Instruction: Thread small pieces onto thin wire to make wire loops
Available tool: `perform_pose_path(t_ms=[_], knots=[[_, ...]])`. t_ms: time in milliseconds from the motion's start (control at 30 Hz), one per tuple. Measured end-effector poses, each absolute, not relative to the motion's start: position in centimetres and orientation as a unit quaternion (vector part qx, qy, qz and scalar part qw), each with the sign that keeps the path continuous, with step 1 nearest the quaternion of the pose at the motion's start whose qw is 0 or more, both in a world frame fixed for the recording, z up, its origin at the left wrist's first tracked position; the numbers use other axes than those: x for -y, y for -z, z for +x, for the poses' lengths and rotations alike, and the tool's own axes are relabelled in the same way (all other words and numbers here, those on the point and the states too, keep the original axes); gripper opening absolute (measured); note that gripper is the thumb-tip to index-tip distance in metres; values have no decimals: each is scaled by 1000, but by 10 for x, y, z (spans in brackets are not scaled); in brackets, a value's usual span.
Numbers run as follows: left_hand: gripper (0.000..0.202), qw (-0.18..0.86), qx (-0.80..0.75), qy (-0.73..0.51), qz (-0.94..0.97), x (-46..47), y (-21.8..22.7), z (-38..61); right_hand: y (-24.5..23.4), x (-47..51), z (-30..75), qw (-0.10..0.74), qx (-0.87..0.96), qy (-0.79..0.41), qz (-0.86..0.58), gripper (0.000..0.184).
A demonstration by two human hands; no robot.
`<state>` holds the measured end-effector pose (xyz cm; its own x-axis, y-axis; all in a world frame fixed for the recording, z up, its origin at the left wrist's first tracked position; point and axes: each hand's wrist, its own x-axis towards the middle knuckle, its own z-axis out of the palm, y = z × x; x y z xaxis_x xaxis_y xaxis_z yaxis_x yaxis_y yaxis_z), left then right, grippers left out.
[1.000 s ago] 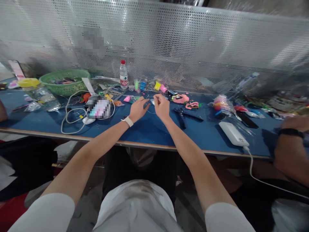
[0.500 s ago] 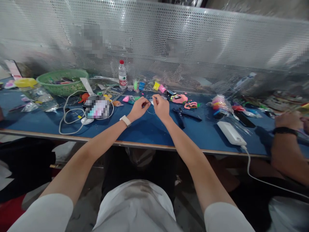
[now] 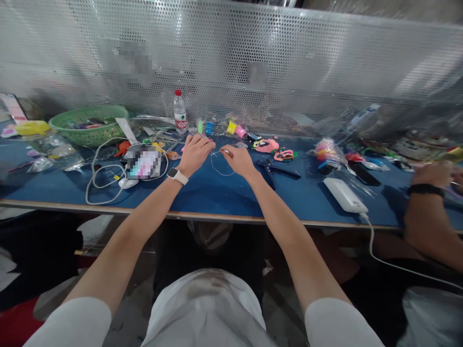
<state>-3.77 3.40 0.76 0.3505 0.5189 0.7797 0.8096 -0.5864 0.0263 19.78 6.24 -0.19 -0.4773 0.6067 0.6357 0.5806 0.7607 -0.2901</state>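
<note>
My left hand (image 3: 195, 152) reaches forward over the blue table (image 3: 217, 193), fingers stretched out flat over small pink and green pieces near the back. My right hand (image 3: 238, 160) is closed in a pinch on the end of a thin wire loop (image 3: 220, 168), which curves down onto the table between my two hands. A pale watch sits on my left wrist. Pink and orange foam shapes (image 3: 267, 145) lie just right of my right hand.
A green basket (image 3: 88, 126), a water bottle (image 3: 179, 113), a white cable with a mouse (image 3: 108, 180), black pliers (image 3: 278, 169) and a white power bank (image 3: 345, 195) lie around. Another person's arm (image 3: 430, 207) rests at the right. A perforated metal screen backs the table.
My left hand has let go near the wire and moved forward and left, opening its fingers. The right hand dropped slightly, still pinching the wire.
</note>
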Motion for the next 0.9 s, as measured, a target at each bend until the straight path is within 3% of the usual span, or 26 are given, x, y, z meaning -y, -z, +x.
perform_pose_path(t_ms=[233,433,667,900], knots=[[28,117,405,418,-805,-42,-4,-46,-4,-63,206,414,848,-196,-267,35],[28,81,413,418,-805,-45,1,-41,-5,-63,206,395,834,-314,-225,36],[28,62,411,412,-811,-44,2,-39,-9,-56,206,368,831,-364,-205,40],[22,11,424,431,-796,-50,10,-33,-9,-55,199,412,790,-387,-238,64]])
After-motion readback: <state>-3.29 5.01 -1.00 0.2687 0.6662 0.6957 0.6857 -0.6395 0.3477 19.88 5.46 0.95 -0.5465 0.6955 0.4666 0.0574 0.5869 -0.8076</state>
